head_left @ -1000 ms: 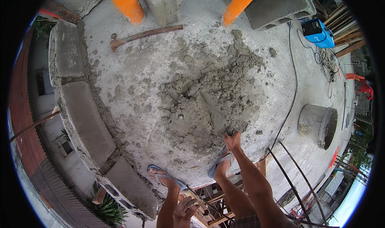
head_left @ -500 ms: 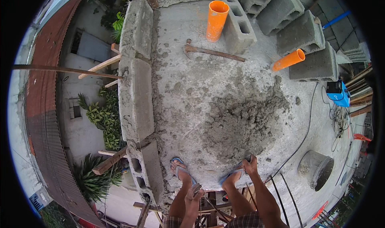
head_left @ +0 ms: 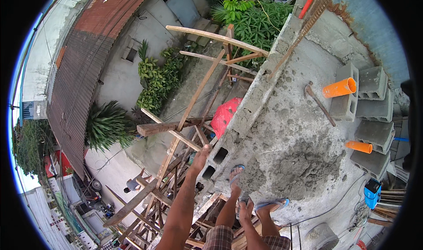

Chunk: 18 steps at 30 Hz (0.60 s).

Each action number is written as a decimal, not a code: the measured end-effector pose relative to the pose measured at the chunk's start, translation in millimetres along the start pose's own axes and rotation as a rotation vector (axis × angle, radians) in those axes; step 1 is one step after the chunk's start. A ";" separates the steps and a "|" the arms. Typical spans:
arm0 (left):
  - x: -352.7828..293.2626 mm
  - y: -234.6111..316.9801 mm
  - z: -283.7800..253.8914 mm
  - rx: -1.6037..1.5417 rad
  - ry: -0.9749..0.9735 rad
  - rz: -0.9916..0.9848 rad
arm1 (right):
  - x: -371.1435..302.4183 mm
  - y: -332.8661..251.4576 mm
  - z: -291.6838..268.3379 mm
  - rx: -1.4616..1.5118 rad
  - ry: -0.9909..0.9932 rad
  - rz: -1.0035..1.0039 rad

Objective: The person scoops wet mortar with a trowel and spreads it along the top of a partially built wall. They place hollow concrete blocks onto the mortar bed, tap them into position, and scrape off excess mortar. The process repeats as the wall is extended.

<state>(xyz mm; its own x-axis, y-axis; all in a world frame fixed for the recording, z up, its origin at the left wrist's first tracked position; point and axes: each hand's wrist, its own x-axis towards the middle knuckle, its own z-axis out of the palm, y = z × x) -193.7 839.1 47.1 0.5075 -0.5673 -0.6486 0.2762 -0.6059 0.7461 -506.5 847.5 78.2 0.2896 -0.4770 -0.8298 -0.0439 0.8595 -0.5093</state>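
My left hand (head_left: 201,159) reaches out beside the end of a low hollow-block wall (head_left: 220,155). Its fingers look stretched out by the block's outer edge, with nothing seen in them. Between my sandalled feet, my right hand (head_left: 246,209) is closed on a grey, mortar-covered tool (head_left: 243,197), whose exact shape is hard to make out. Just beyond that hand is a clump of wet mortar (head_left: 252,176); whether it rests on the tool or the floor I cannot tell. A larger mortar heap (head_left: 306,170) spreads on the concrete floor to the right.
A hammer (head_left: 319,104) lies near two orange pipes (head_left: 338,88) and several loose hollow blocks (head_left: 373,82). At right are a blue box (head_left: 372,193) with a cable and a bucket (head_left: 320,237). Left of the wall, timber scaffolding (head_left: 176,135) stands over a drop to a yard.
The view has swung left, showing more scaffolding and yard. My left hand has moved outward to the wall end. My right hand has come from beside the right foot to between my feet.
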 end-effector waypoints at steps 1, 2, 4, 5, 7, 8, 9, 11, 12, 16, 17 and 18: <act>9.7 -1.3 -6.5 0.055 -0.037 0.011 | 1.5 6.7 27.3 -0.025 0.049 0.041; 22.6 -2.6 -10.1 0.121 -0.069 -0.008 | 4.1 13.5 52.2 0.022 0.016 -0.005; 36.1 -10.0 -9.7 0.146 -0.137 -0.032 | 11.6 26.8 94.2 -0.074 0.154 -0.066; 38.9 -15.2 -7.8 0.156 -0.141 -0.061 | 16.3 34.2 111.8 -0.119 0.195 -0.095; 38.5 -26.4 -0.8 0.179 -0.127 -0.057 | 27.6 52.2 143.0 -0.208 0.276 -0.169; 37.5 -31.5 3.6 0.150 -0.152 -0.069 | 33.1 63.0 156.9 -0.293 0.368 -0.206; 33.7 -36.5 4.6 0.177 -0.213 -0.131 | 37.0 74.4 169.5 -0.479 0.388 -0.117; 26.3 -44.0 7.7 0.189 -0.176 -0.066 | 37.9 96.9 188.5 -0.569 0.453 -0.214; 22.6 -47.7 5.0 0.190 -0.200 -0.077 | 34.7 106.9 194.7 -0.637 0.526 -0.179; 18.2 -58.1 -5.3 0.275 -0.261 -0.048 | 5.8 132.3 202.9 -0.760 0.553 -0.211; 15.4 -62.3 -6.4 0.309 -0.264 -0.031 | -4.5 134.2 202.2 -0.798 0.545 -0.198; 10.5 -67.1 -8.0 0.273 -0.241 -0.055 | -15.7 134.0 200.6 -0.837 0.533 -0.185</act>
<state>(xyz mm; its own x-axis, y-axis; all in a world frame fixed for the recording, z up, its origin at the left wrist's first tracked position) -200.4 878.2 -8.5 0.2820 -0.6249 -0.7280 0.0535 -0.7474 0.6623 -325.1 1007.1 68.7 -0.0968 -0.7857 -0.6110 -0.7576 0.4563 -0.4668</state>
